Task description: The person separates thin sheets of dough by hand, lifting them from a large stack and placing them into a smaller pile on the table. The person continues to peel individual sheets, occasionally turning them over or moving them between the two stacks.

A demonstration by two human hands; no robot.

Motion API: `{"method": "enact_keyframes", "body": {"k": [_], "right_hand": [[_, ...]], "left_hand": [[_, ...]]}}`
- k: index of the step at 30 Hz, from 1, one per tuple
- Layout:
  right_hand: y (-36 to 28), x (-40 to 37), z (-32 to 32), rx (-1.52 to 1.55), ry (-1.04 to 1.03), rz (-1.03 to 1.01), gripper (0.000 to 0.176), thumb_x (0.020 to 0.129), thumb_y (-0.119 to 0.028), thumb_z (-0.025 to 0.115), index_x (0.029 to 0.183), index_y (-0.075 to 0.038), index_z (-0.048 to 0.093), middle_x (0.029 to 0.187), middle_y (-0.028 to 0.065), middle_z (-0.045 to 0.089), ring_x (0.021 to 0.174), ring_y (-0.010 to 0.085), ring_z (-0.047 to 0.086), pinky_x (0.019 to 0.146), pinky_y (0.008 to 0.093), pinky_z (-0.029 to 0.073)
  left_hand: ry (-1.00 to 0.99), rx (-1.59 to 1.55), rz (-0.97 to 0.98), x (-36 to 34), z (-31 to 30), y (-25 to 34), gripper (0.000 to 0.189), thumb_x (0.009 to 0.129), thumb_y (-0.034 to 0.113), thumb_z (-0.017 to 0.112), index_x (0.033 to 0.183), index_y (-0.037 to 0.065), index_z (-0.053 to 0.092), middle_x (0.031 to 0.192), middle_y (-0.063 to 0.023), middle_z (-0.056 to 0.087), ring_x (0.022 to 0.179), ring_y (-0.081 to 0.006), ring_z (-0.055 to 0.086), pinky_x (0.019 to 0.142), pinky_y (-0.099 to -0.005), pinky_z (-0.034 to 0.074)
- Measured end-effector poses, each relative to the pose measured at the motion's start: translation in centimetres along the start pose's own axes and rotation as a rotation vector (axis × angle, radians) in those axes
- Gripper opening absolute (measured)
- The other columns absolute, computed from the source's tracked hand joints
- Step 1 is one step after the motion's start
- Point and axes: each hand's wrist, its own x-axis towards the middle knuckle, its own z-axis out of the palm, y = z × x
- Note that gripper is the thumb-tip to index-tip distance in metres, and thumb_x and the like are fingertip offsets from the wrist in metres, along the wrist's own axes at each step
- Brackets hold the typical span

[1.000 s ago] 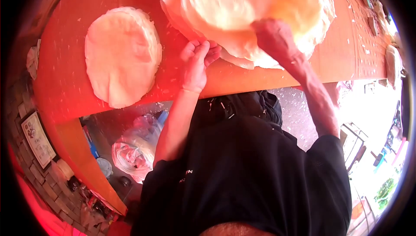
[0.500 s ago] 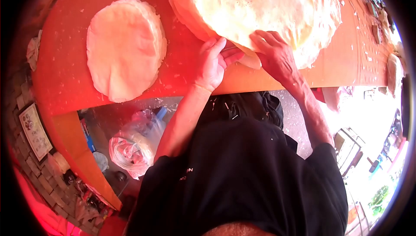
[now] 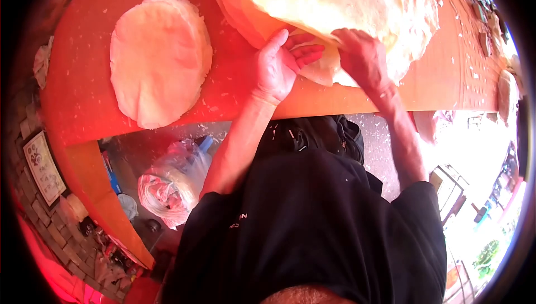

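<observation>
A large stack of thin, pale round flatbreads (image 3: pixel 340 2) lies at the top of the view, its right side brightly lit. My right hand (image 3: pixel 363 58) pinches the near edge of the top flatbread, which is raised and folded back from the layers below. Beside it, my left hand (image 3: pixel 279 66) is turned palm up with thumb and fingers apart, at the stack's near edge under the lifted sheet. It grips nothing; whether its fingertips touch the bread is hard to tell. To the left lies a smaller stack of round flatbreads (image 3: pixel 161 61).
Both stacks rest on an orange-red table (image 3: pixel 84 91) scattered with pale crumbs. Below its edge, a clear plastic bag (image 3: pixel 173 184) sits on the floor. A framed sheet with writing (image 3: pixel 43 167) stands at the left by a brick surface. Small items line the table's far right.
My right hand has raised the flatbread's near edge and curled it back, baring more of the layer beneath. My left hand's fingers have come out from under the edge and spread.
</observation>
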Motion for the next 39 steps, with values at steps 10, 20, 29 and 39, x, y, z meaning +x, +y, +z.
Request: {"method": "enact_keyframes", "body": {"k": [10, 20, 29, 39], "right_hand": [[-2.0, 4.2, -10.0, -0.19, 0.206, -0.225, 0.021, 0.074, 0.001, 0.056, 0.088, -0.013, 0.065, 0.072, 0.0084, 0.062, 0.068, 0.029, 0.062, 0.058, 0.0409, 0.049], [2.1, -0.7, -1.3, 0.06, 0.023, 0.097, 0.039, 0.065, 0.004, 0.062, 0.103, -0.006, 0.064, 0.093, 0.0131, 0.068, 0.09, 0.0326, 0.064, 0.078, 0.0408, 0.052], [-0.2, -3.4, -0.1, 0.077, -0.067, -0.11, 0.03, 0.069, 0.004, 0.062, 0.096, -0.006, 0.067, 0.092, 0.0094, 0.066, 0.088, 0.0294, 0.063, 0.073, 0.0384, 0.053], [-0.4, -3.5, -1.1, 0.124, 0.02, -0.1, 0.028, 0.074, -0.013, 0.07, 0.1, -0.006, 0.063, 0.097, 0.0125, 0.064, 0.089, 0.0325, 0.062, 0.075, 0.0412, 0.051]], "left_hand": [[0.506, 0.648, 0.193, -2.6, -3.4, -0.1, 0.026, 0.092, 0.012, 0.06, 0.113, -0.002, 0.053, 0.094, -0.011, 0.064, 0.081, -0.0204, 0.066, 0.073, -0.0293, 0.055], [0.394, 0.654, 0.119, -1.5, -5.0, 0.6, 0.026, 0.091, 0.018, 0.064, 0.111, 0.002, 0.056, 0.097, -0.0065, 0.064, 0.08, -0.0149, 0.064, 0.071, -0.0257, 0.054], [0.189, 0.236, -0.141, -2.1, -3.5, -1.6, 0.032, 0.098, 0.019, 0.046, 0.123, 0.001, 0.055, 0.114, -0.0141, 0.065, 0.099, -0.0266, 0.066, 0.083, -0.0432, 0.057], [-0.077, -0.056, -0.091, -1.0, -0.9, -0.9, 0.046, 0.095, 0.027, 0.049, 0.13, -0.003, 0.047, 0.12, -0.0213, 0.061, 0.106, -0.0373, 0.062, 0.092, -0.0497, 0.052]]}}
